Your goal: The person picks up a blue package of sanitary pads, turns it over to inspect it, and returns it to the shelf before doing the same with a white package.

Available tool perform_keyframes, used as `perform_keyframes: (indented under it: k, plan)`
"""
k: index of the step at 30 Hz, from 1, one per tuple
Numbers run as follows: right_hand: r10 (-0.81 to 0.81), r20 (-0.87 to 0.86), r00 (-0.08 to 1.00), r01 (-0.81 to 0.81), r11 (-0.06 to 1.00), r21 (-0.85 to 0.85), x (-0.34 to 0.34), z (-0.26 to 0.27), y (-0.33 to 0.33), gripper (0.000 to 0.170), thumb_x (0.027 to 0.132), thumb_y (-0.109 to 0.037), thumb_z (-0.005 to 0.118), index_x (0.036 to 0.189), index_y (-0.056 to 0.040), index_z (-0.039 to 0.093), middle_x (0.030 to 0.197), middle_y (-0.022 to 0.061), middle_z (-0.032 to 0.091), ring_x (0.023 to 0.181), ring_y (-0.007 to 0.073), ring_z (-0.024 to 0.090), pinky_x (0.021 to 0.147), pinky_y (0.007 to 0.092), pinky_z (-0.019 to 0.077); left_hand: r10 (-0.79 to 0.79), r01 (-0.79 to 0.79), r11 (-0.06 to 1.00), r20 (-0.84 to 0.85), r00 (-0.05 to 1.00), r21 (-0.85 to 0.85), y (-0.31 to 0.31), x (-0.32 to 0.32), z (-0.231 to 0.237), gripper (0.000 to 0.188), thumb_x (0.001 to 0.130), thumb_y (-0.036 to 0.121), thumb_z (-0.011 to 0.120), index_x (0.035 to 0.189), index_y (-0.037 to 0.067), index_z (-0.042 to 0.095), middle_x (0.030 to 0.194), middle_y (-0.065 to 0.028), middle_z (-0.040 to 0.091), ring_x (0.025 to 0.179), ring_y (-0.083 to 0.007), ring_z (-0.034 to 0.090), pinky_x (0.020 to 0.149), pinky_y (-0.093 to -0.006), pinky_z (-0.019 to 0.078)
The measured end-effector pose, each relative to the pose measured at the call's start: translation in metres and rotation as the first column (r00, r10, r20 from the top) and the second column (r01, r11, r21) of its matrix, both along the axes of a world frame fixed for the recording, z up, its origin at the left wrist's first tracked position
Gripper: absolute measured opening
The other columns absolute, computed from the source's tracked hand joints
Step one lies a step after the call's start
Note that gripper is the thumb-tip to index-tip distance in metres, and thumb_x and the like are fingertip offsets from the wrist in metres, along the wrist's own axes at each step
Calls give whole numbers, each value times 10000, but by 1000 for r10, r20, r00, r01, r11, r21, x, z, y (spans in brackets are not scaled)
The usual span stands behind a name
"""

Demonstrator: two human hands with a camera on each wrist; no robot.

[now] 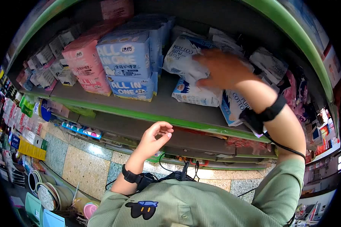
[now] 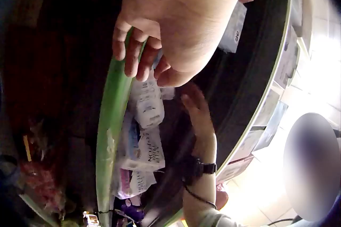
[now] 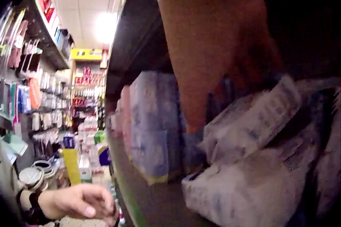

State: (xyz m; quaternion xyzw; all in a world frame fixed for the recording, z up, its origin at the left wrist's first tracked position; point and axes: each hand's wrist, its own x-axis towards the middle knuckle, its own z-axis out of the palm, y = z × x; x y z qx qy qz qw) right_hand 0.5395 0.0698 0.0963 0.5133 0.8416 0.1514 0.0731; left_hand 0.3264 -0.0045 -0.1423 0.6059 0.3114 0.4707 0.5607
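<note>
My right hand [image 1: 227, 70] reaches onto the shelf over a white and blue soft pack [image 1: 183, 56] marked "PURE COTTON". The hand is blurred, its fingers spread across the pack's right part and the thumb lower down. That pack rests on a similar pack [image 1: 197, 94]; in the right wrist view the white packs [image 3: 240, 190] lie just below the hand. Another cotton pack [image 1: 233, 108] leans to the right, under the right wrist. My left hand [image 1: 155, 138] hangs in front of the shelf edge, fingers loosely curled with nothing in them, as the left wrist view also shows.
Blue "ALL IN ONE" packs [image 1: 125, 56] and pink packs [image 1: 85, 64] stand stacked left of the cotton packs. Small white boxes [image 1: 45, 55] fill the shelf's far left. A green shelf edge [image 1: 140, 113] runs along the front. Buckets [image 1: 51, 195] stand at lower left.
</note>
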Motion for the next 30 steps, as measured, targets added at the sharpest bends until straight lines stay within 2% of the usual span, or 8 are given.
perform_keyframes:
  k: [3, 6, 9, 12, 18, 21, 26, 30]
  plan:
    - [-20, 13, 1000, 18, 989, 146, -33, -40, 20, 797, 733, -402, 716, 1400, -138, 368, 1421, 210, 344, 1313, 382, 330, 987, 613, 331, -3, 3, 1000, 3, 1000, 0, -1, -7, -1, 249, 855, 2, 600, 1098, 27, 550, 1051, -69, 603, 998, -157, 594, 864, -299, 481]
    - [-190, 101, 976, 157, 950, 271, -42, -73, 57, 842, 712, -390, 732, 1419, -164, 334, 1423, 233, 318, 1325, 393, 301, 932, 701, 306, 3, -3, 1000, 11, 1000, 10, -1, -16, -5, 253, 854, 6, 603, 1100, 27, 548, 1052, -67, 600, 999, -156, 593, 859, -298, 481]
    - [-342, 218, 914, 251, 899, 358, -46, -77, 75, 897, 682, -359, 758, 1429, -156, 305, 1425, 238, 305, 1336, 378, 284, 911, 721, 309, 18, -19, 1000, 18, 1000, 5, -1, -26, -10, 253, 856, 5, 599, 1103, 26, 547, 1052, -66, 597, 988, -153, 594, 853, -296, 480]
    - [-363, 272, 891, 275, 909, 313, -37, -63, 68, 905, 693, -316, 760, 1439, -160, 272, 1429, 237, 296, 1337, 382, 276, 909, 718, 320, 41, -41, 999, 50, 998, -8, 1, -29, -14, 248, 850, 31, 616, 1092, 29, 561, 1011, -49, 616, 946, -122, 584, 836, -274, 465]
    - [-355, 53, 934, 314, 880, 356, -6, -71, 97, 958, 686, -261, 782, 1457, -201, 218, 1430, 268, 281, 1347, 402, 260, 917, 713, 327, -19, 21, 999, 64, 998, -29, 6, -19, -13, 250, 849, 29, 619, 1093, 26, 562, 1008, -44, 615, 942, -116, 581, 833, -270, 464]
    - [-300, 105, 948, 218, 855, 471, -7, -84, 105, 1025, 664, -245, 802, 1472, -204, 173, 1427, 287, 278, 1352, 415, 249, 915, 716, 326, -43, 43, 999, 21, 999, -1, 6, -16, -13, 243, 860, 6, 601, 1097, 28, 551, 1023, -66, 609, 957, -143, 591, 845, -293, 478]
    - [-329, 236, 914, 253, 919, 302, -17, -65, 94, 876, 771, -182, 706, 1461, -348, 192, 1420, 296, 290, 1337, 447, 263, 909, 700, 337, -46, 47, 999, 60, 997, -12, 0, -16, -18, 337, 858, -1, 598, 1176, 35, 492, 1014, -74, 610, 948, -145, 589, 834, -289, 475]
    - [-211, 276, 938, 120, 942, 313, -13, -66, 94, 756, 842, -141, 614, 1422, -450, 240, 1407, 278, 322, 1295, 439, 338, 906, 649, 377, -22, 29, 998, 134, 991, -56, -9, -25, -20, 444, 856, -8, 596, 1257, 46, 410, 1003, -84, 610, 938, -142, 584, 822, -282, 469]
